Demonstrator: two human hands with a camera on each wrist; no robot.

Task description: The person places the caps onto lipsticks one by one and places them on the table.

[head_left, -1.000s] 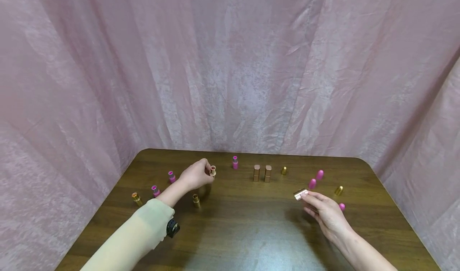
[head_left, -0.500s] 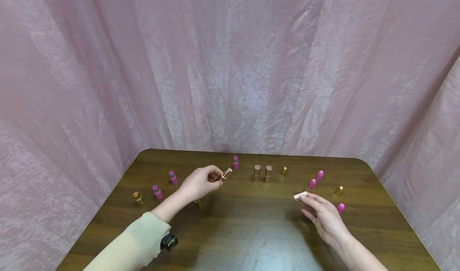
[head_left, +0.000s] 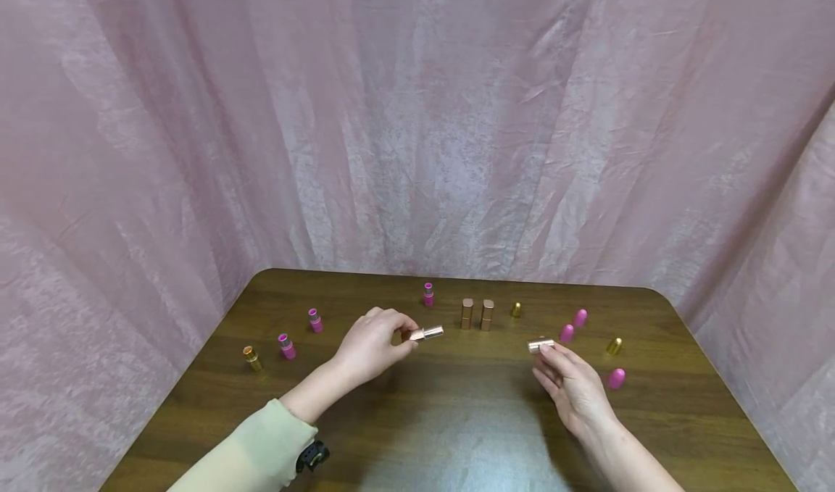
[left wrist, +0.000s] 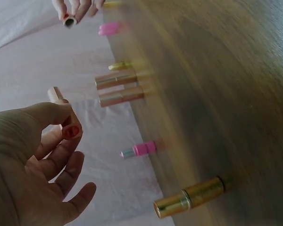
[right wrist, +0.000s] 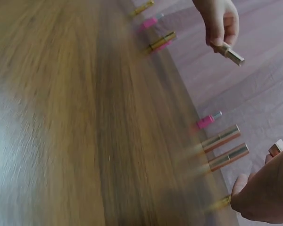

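Note:
My left hand (head_left: pixel 375 343) pinches a rose-gold lipstick tube (head_left: pixel 430 332) between thumb and fingers, its slim metallic end pointing right. In the left wrist view, a red round spot shows on the end of the tube (left wrist: pixel 71 123) near the fingers. My right hand (head_left: pixel 577 390) holds a rose-gold lipstick cap (head_left: pixel 540 345) by its right end, above the table. Its hollow opening faces the left hand in the left wrist view. Tube and cap are apart, roughly level. An uncapped gold lipstick (left wrist: pixel 188 197) stands below the left hand, hidden behind it in the head view.
Two capped rose-gold lipsticks (head_left: pixel 467 314) stand at the back middle, beside a pink uncapped one (head_left: pixel 428 295). Uncapped pink tubes (head_left: pixel 287 346) and a gold one (head_left: pixel 252 359) stand left. Several pink caps (head_left: pixel 567 333) and gold caps (head_left: pixel 615 346) stand right. A pink curtain (head_left: pixel 417 130) hangs behind the table.
My left hand has moved right with the lipstick tube and tipped it from upright to nearly level. The right hand has shifted slightly left, and the cap has turned more level.

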